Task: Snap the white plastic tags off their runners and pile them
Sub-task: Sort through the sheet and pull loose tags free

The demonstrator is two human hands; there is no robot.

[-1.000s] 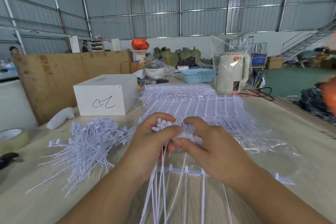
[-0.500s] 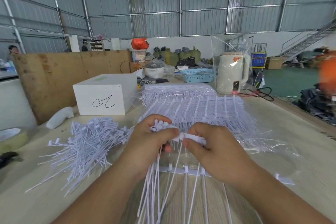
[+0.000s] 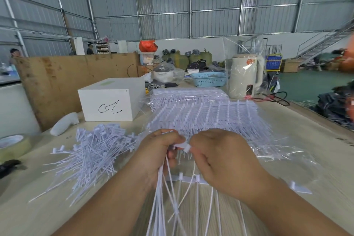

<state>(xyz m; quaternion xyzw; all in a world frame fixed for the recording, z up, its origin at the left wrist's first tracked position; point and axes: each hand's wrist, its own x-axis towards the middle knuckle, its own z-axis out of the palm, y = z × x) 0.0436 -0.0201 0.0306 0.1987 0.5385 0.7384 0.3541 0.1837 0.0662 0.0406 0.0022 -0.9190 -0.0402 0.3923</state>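
Note:
My left hand (image 3: 153, 155) grips a bundle of loose white tags (image 3: 162, 193) whose thin tails hang down toward me. My right hand (image 3: 218, 159) pinches the white runner (image 3: 183, 147) between the two hands, right beside the left thumb. A second white runner bar (image 3: 183, 179) with tags on it lies on the table under my hands. A pile of snapped-off tags (image 3: 90, 151) lies to the left. Stacked sheets of unbroken tags (image 3: 201, 119) sit on clear plastic just beyond my hands.
A white box (image 3: 111, 99) with a black scribble stands behind the pile, a tape roll (image 3: 13, 146) lies at the far left, a cream kettle (image 3: 244, 74) in plastic and a blue basket (image 3: 209, 79) stand at the back. The table's edge runs along the right.
My hands have closed together around the runner and shifted slightly up. The tails in my left hand have swung and bunched closer together.

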